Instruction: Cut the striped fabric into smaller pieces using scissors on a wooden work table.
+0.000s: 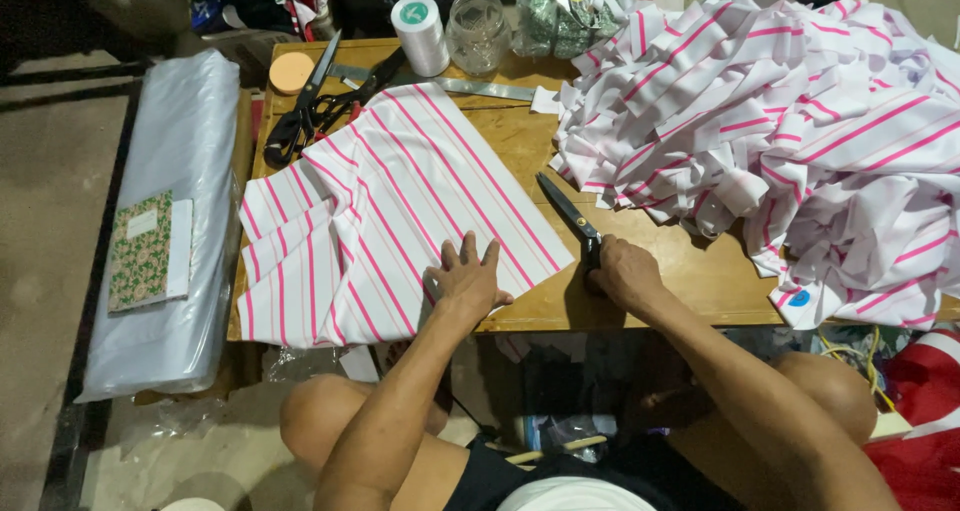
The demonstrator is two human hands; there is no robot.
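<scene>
Low wooden table (700, 271) on a bare concrete floor, person sitting cross-legged at its near edge, knees just under the board.

Left hand (467, 279) lies flat, palm down, fingers spread, pressing the near right corner of a folded white cloth w/ pink stripes (385, 206); grips nothing, just pins it. Cloth sits on the table's left half, stripes running diagonally, its left part rumpled & hanging over the table edge.

Right hand (622, 271) is closed round the handles of black scissors (566, 211), just right of the cloth's edge. Blades point up & left, away from the person, resting on bare wood betw. the folded cloth and the heap; can't tell if blades are parted.

Right side: big heap of cut striped strips (780, 111), same white/pink fabric, covering the table's right half & spilling over the far and right edges.

Far edge of table: 2nd pair of black shears (305, 111) lying near the cloth's top corner, round orange disc (291, 71) beside them, white thread cone (420, 33), clear glass jar (477, 31) next to the cone, metal ruler (480, 87) running along in front of both.

Left of table on the floor: long plastic-wrapped bundle (170, 271) w/ a green patterned notebook (142, 251) on top.
</scene>
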